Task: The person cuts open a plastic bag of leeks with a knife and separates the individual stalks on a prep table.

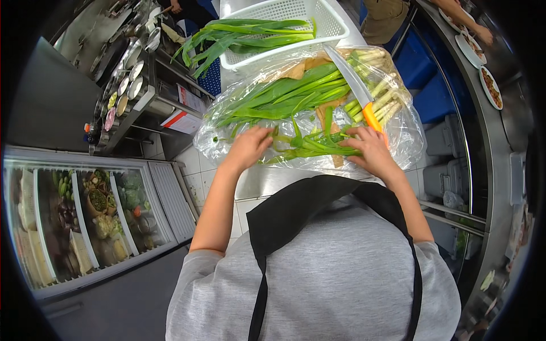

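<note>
Loose green leek leaves (315,147) lie on a clear plastic bag (409,147) at the near side of the table. My left hand (251,145) is at their left end, its fingertips close to a leaf; whether it grips one is unclear. At the other end, my right hand (369,149) touches the leaves with its fingers curled over them. A knife with an orange handle (372,117) and a long steel blade (349,76) rests across a bundle of leeks (290,93), whose white root ends point right. Further leek greens (273,32) hang over the left end of a white plastic basket (339,27).
The steel table (256,183) shows beneath the bag. To the left are a glass-topped fridge (85,221) of vegetables and a rack with metal containers (136,85). A person (384,19) stands beyond at the right, near a counter with white dishes (490,87).
</note>
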